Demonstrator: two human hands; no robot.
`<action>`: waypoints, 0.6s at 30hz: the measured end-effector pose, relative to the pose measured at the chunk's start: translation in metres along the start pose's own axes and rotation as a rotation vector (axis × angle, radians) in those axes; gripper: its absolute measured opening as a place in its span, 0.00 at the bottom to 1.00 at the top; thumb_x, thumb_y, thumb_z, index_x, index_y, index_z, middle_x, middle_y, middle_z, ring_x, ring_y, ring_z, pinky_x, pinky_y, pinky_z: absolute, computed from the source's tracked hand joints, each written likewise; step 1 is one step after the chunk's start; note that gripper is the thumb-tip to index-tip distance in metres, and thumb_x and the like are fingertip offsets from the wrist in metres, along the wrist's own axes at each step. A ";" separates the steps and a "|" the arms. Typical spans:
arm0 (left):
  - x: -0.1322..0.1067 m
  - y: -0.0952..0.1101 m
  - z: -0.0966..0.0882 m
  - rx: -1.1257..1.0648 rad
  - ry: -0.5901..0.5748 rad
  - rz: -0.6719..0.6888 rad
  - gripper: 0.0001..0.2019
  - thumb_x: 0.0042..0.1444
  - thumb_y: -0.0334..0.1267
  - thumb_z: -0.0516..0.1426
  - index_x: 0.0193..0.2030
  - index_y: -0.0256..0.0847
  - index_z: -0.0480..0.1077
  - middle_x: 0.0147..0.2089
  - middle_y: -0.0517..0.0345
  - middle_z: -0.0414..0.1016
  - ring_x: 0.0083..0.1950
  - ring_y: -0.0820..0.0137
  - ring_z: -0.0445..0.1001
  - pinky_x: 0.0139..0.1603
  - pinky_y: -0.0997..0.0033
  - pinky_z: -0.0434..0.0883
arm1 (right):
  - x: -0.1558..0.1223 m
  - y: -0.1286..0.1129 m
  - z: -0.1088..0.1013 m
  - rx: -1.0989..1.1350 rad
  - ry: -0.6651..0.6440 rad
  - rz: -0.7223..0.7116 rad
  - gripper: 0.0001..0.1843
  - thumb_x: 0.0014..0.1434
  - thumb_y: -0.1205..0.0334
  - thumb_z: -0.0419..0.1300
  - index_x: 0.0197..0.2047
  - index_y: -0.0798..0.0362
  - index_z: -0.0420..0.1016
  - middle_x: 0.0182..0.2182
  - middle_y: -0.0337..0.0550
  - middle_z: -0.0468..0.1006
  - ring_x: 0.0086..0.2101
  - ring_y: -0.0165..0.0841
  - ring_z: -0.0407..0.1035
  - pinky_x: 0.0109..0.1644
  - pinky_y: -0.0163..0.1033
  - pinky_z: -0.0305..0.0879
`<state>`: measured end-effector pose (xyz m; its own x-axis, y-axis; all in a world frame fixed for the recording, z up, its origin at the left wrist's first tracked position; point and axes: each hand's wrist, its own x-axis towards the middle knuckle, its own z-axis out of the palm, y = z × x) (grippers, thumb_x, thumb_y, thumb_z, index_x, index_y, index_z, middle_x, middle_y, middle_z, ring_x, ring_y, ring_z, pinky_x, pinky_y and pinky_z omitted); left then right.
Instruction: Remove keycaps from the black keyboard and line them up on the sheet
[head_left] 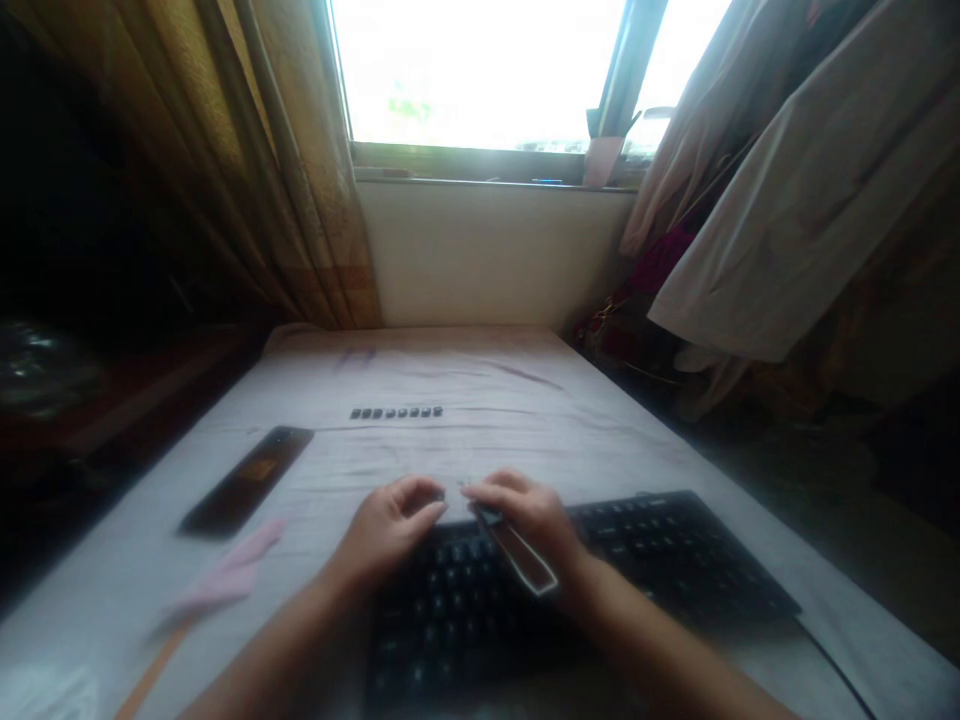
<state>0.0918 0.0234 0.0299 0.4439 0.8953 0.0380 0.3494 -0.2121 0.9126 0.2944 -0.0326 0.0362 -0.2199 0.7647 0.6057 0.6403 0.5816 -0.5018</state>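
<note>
A black keyboard (675, 545) lies under and in front of my hands on the cloth-covered surface. Above its upper left edge, my left hand (394, 520) is closed in a pinch on a small dark piece (439, 496) that looks like a keycap. My right hand (529, 510) grips a slim tool with a brown, pale-edged handle (525, 560); blur hides its exact kind. The tool's tip end points toward my left fingers, with a small gap between the hands. Farther off, several dark keycaps (397, 412) stand in a straight row.
To the left lies a dark phone (251, 480), with a pink cloth-like piece on an orange stick (229, 575) nearer me. A cable (832, 665) leaves the keyboard at the right. Curtains (300, 180) and hanging clothes (765, 200) flank the window.
</note>
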 end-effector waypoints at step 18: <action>0.004 -0.003 -0.001 -0.169 -0.006 -0.025 0.14 0.51 0.46 0.61 0.39 0.40 0.77 0.39 0.55 0.82 0.43 0.62 0.79 0.48 0.64 0.72 | 0.013 -0.014 -0.012 -0.380 -0.255 0.055 0.12 0.59 0.67 0.57 0.45 0.50 0.77 0.35 0.46 0.80 0.33 0.35 0.73 0.36 0.36 0.66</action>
<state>0.0916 0.0279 0.0278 0.4423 0.8968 0.0127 0.2166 -0.1205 0.9688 0.2910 -0.0341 0.0585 -0.3221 0.8631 0.3891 0.8699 0.4320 -0.2380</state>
